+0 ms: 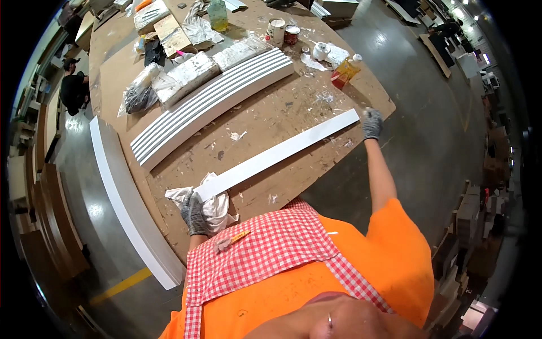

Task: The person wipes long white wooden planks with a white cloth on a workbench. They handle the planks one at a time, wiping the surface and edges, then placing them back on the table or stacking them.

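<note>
A long, narrow white board (pixel 282 148) lies slanted across the work table, its far end toward the right. My left hand (pixel 193 216), in a grey knit glove, is closed at the board's near left end. A crumpled white cloth (pixel 217 213) lies under that end and beside the glove. At the table's right edge, just past the board's other end, my right hand (pixel 371 124) is closed in a matching glove. Whatever its fingers may hold is hidden. Behind the board rests a stack of similar white boards (pixel 214 104), side by side.
The brown work table (pixel 237 138) bears paint smears. Wrapped bundles (pixel 186 79), cans (pixel 275 33), an amber liquid bottle (pixel 345 72) and a green-tinted bottle (pixel 218 15) stand farther back. More white boards (pixel 127 198) stand along the left edge. A person (pixel 73 87) crouches at far left.
</note>
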